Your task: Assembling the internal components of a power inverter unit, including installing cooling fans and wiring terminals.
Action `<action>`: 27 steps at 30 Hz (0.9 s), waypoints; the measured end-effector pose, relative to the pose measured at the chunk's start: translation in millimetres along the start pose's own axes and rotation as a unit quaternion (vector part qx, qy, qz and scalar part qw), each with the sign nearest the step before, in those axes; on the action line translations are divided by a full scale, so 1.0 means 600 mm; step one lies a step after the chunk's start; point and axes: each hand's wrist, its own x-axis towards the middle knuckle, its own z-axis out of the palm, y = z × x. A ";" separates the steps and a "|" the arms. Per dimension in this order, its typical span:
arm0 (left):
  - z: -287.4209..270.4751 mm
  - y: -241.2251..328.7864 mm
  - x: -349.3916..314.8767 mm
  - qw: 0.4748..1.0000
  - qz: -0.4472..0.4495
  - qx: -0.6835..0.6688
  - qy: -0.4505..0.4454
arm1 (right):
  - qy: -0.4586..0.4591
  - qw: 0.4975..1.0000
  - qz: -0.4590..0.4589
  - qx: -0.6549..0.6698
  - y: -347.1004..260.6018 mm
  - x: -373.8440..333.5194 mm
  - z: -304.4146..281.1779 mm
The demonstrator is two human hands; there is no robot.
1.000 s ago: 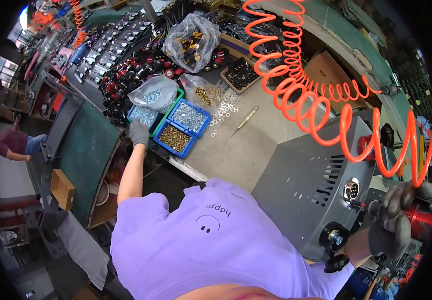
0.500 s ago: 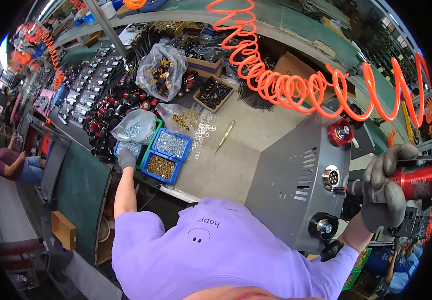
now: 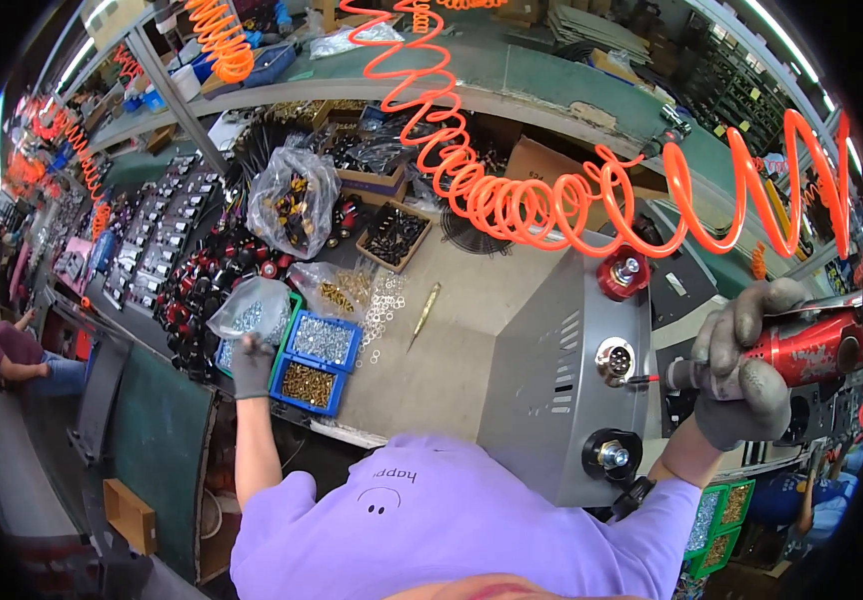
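Observation:
My right hand [image 3: 749,365], in a grey glove, grips a red powered screwdriver [image 3: 810,342] held level. Its bit reaches the edge of a round multi-pin socket [image 3: 615,361] on a grey metal housing [image 3: 542,400] with vent slots. Above and below that socket sit a red terminal [image 3: 623,272] and a black terminal [image 3: 612,455]. My gloved left hand [image 3: 251,372] is raised at a blue bin with small silvery parts, its fingers drawn together; what they hold, if anything, is too small to make out. Beside it are bins of silver screws [image 3: 321,340] and brass-coloured screws [image 3: 308,386].
An orange coiled hose [image 3: 542,205] hangs across the bench. A brass-coloured pen-like tool [image 3: 425,314] and loose white rings [image 3: 382,305] lie on the worktop. Bags of parts, a carton of black pieces [image 3: 395,234] and red-black knobs crowd the left. Another person [image 3: 14,352] sits far left.
My left hand has drawn back a little from the small-parts bin, its fingers now lifted and together. My right hand keeps the screwdriver at the socket. The view has shifted.

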 end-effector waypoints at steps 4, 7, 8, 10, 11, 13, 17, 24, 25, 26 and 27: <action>0.231 -0.091 -0.041 0.984 -0.118 -0.030 -0.129 | -0.040 0.996 -0.064 0.038 0.007 0.007 -0.007; 0.385 -0.157 -0.070 0.941 -0.205 -0.027 -0.266 | -0.003 0.993 -0.105 0.044 0.022 0.007 0.008; 0.434 -0.171 -0.087 0.933 -0.227 -0.016 -0.280 | 0.017 0.991 -0.128 0.038 0.032 0.007 0.013; 0.518 -0.188 -0.131 0.918 -0.265 -0.008 -0.295 | -0.046 0.992 -0.096 0.073 0.037 0.013 0.019; 0.556 -0.192 -0.154 0.913 -0.271 0.013 -0.305 | -0.104 0.989 -0.074 0.076 0.035 0.016 0.013; 0.596 -0.193 -0.187 0.907 -0.281 0.032 -0.312 | 0.039 0.994 -0.092 0.033 0.045 0.012 0.051; 0.642 -0.192 -0.232 0.874 -0.330 -0.013 -0.357 | -0.177 0.975 -0.131 0.031 0.055 0.030 0.031; 0.679 -0.187 -0.275 0.873 -0.329 0.078 -0.351 | -0.179 0.976 -0.121 0.004 0.056 0.023 0.035; 0.680 -0.188 -0.278 0.872 -0.325 0.092 -0.354 | -0.168 0.979 -0.117 0.007 0.056 0.022 0.037; 0.681 -0.189 -0.279 0.871 -0.321 0.107 -0.357 | -0.157 0.981 -0.113 0.010 0.057 0.022 0.039; 0.683 -0.189 -0.280 0.871 -0.320 0.107 -0.358 | -0.146 0.983 -0.108 0.013 0.057 0.020 0.041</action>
